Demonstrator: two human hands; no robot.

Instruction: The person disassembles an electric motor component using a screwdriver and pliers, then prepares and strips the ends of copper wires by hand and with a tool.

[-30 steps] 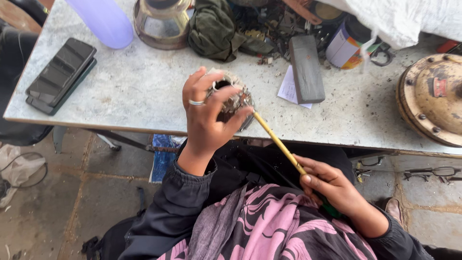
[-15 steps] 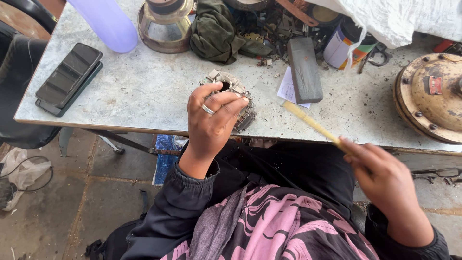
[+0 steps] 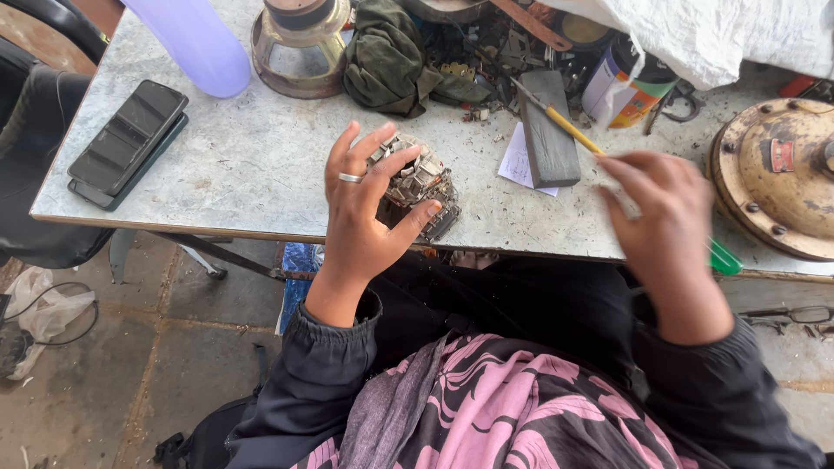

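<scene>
Metal part (image 3: 417, 187), greasy and finned, sat near the table's (image 3: 261, 174) near edge, left hand (image 3: 365, 217) spread over it, fingers gripping its near side. Right hand (image 3: 665, 226), closed round a yellow-shafted screwdriver (image 3: 569, 128), had swung its tip far-left, off the part. Bare tabletop lay left; clutter crowded farther back.
</scene>
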